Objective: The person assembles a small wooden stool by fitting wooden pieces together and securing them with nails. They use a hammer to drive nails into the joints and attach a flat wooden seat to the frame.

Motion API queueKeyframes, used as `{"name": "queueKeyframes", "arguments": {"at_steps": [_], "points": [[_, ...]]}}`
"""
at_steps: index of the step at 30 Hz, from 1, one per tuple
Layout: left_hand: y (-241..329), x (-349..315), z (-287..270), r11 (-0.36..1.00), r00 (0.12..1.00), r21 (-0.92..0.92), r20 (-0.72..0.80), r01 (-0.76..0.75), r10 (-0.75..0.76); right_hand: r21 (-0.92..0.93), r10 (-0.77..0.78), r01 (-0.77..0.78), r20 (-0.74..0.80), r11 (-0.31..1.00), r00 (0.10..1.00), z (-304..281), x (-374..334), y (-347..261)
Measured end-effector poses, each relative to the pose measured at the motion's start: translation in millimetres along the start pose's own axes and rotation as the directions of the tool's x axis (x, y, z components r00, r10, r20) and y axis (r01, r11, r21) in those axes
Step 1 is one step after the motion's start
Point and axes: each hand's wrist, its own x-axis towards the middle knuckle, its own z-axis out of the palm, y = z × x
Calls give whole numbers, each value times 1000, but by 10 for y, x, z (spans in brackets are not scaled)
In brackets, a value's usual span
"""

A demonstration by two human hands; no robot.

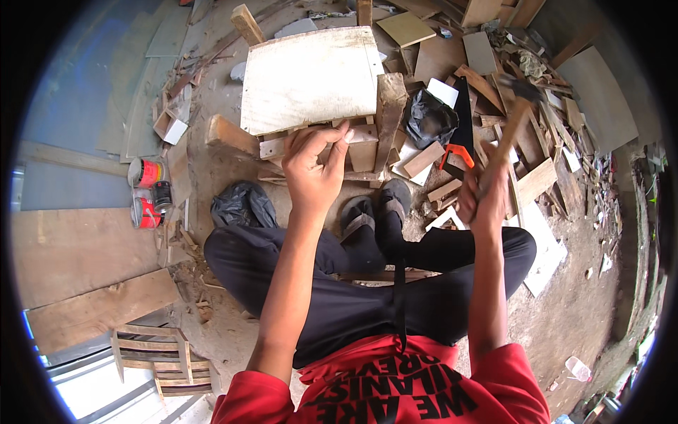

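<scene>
A small wooden stool or chair frame stands in front of me, with a white board (311, 78) on it and wooden legs (390, 113) at its corners. My left hand (318, 162) is closed in a pinch at the board's near edge, beside a pale rail (274, 147). Whatever sits between its fingertips is too small to make out. Out to the right, my right hand (487, 191) grips a hammer (514, 131) by its wooden handle. The hammer's dark head is raised, apart from the stool.
On the right lie wood offcuts (537, 180), a handsaw with an orange handle (459, 155) and a black plastic bag (431, 116). Another black bag (244, 205) rests by my left knee. Red paint cans (145, 173) stand at left, near a slatted wooden piece (152, 346).
</scene>
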Motion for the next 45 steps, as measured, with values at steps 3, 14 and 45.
{"name": "queueKeyframes", "arguments": {"at_steps": [3,14,45], "points": [[26,29,55,1000,1000,-1,-1,-27,27,-135,-16,26,79,990,997,-1,-675,-205],[-25,89,36,999,999,-40,32,20,-19,-492,185,66,444,868,876,411,-850,-674],[-107,-29,131,990,991,87,-71,-111,117,-793,322,142,395,593,861,786,-580,-1052]]}}
